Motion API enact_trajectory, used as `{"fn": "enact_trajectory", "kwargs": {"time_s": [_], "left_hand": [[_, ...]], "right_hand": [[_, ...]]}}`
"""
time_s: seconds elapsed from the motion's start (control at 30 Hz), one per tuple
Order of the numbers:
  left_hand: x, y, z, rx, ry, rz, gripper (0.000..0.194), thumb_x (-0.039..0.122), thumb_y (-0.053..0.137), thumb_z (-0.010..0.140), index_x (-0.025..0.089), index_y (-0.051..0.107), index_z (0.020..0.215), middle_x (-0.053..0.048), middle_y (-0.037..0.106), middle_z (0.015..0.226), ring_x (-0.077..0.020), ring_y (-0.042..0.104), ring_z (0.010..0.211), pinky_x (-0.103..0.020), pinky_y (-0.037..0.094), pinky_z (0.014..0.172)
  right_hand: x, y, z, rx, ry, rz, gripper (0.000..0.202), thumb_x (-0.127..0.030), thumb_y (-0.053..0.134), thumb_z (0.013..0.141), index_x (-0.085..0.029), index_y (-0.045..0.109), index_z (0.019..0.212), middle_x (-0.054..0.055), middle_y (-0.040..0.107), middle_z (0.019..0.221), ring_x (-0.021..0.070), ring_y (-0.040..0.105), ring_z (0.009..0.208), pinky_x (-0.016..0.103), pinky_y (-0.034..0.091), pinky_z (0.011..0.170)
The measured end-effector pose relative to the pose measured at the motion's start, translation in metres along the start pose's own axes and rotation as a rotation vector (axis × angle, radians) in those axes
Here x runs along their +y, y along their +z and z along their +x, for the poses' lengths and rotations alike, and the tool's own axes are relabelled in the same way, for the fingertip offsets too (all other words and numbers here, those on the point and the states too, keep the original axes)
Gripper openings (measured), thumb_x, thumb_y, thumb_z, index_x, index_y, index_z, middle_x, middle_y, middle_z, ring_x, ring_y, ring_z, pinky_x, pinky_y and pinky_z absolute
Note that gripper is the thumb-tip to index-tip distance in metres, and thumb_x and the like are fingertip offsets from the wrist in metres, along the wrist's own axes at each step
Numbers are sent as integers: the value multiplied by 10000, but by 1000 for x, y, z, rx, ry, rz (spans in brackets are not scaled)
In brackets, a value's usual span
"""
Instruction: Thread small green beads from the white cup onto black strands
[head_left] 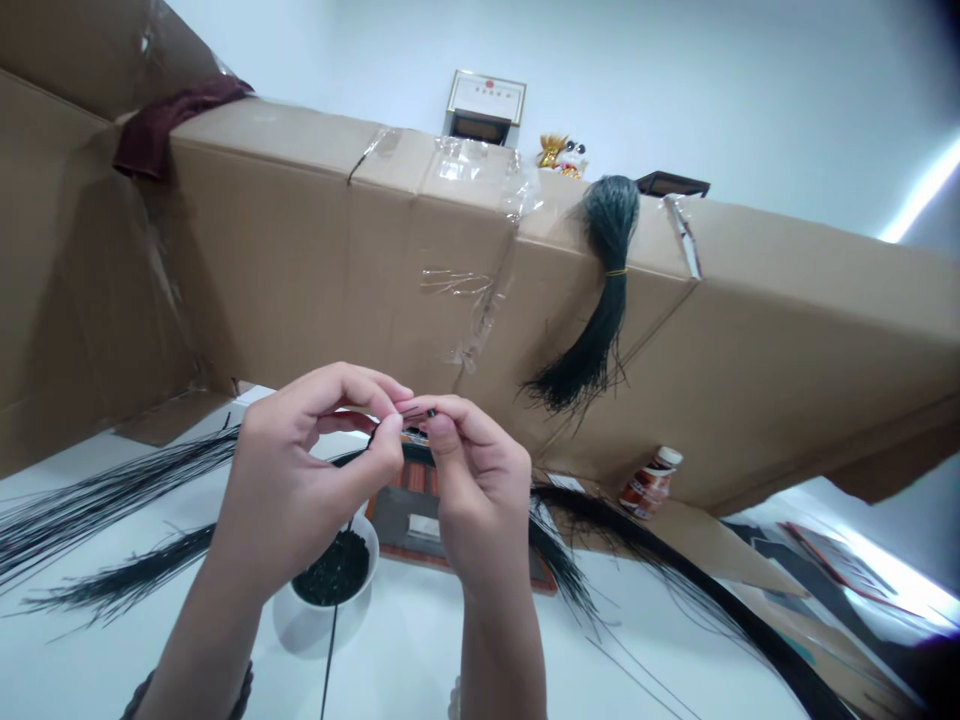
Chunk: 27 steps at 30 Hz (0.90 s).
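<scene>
My left hand (315, 470) is closed in a pinch, thumb against fingertips, on a thin dark strand (411, 412). Close beside it, my right hand (480, 480) pinches a small dark bead-like piece (431, 412) between thumb and index finger. Whether the strand passes into that piece is too small to tell. Below my left hand stands a white bowl (373, 560) filled with tiny black pieces. A black cord (329, 655) runs down in front of the bowl. Behind my hands lies a brown-framed tray (397, 510), partly hidden by them.
Bundles of dark strands lie on the white table at left (127, 490) and right (675, 560). Another tied bundle (611, 290) hangs over the cardboard wall (300, 250). A bottle with a white cap (649, 485) stands at the right. Dark red cloth (172, 120) drapes over the cardboard.
</scene>
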<state>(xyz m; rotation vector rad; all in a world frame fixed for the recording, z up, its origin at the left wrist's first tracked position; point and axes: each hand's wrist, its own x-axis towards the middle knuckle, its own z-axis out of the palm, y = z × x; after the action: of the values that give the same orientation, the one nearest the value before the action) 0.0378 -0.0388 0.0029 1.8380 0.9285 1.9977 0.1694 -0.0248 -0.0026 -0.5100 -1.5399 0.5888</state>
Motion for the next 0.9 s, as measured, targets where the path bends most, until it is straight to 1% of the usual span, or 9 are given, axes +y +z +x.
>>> {"fn": "enact_trajectory", "kwargs": {"time_s": [0.1, 0.27, 0.43, 0.63, 0.9], "left_hand": [[1, 1, 0, 2, 13, 14, 124, 124, 679, 806, 208, 638, 726, 6, 735, 896, -123, 682, 810, -185, 576, 708], [3, 1, 0, -7, 33, 5, 162, 61, 670, 782, 212, 638, 734, 33, 729, 886, -102, 677, 817, -172, 564, 734], [2, 0, 0, -23, 35, -6, 165, 65, 668, 792, 217, 641, 736, 44, 732, 885, -92, 679, 822, -165, 559, 733], [2, 0, 0, -11, 19, -9, 168, 71, 670, 796, 222, 634, 732, 59, 726, 869, -81, 671, 811, -157, 553, 729], [0, 1, 2, -10, 35, 17, 162, 75, 664, 804, 220, 633, 739, 55, 721, 868, -80, 667, 800, -154, 551, 711]], "right_hand": [[0, 0, 0, -4, -3, 17, 231, -195, 554, 986, -255, 769, 928, 22, 764, 937, 168, 701, 916, 303, 559, 865], [0, 0, 0, -7, -14, 53, 245, -195, 552, 991, -280, 774, 932, -8, 769, 947, 143, 698, 914, 275, 547, 867], [0, -1, 0, -12, 3, 59, 249, -193, 554, 992, -289, 770, 912, -21, 770, 938, 132, 691, 899, 269, 540, 859], [-1, -2, 0, -16, 0, 38, 247, -193, 556, 992, -289, 773, 923, -23, 770, 946, 130, 691, 909, 266, 533, 861], [1, -1, 0, -11, -29, 26, 252, -178, 556, 989, -287, 777, 941, -14, 769, 953, 135, 690, 917, 271, 537, 860]]}}
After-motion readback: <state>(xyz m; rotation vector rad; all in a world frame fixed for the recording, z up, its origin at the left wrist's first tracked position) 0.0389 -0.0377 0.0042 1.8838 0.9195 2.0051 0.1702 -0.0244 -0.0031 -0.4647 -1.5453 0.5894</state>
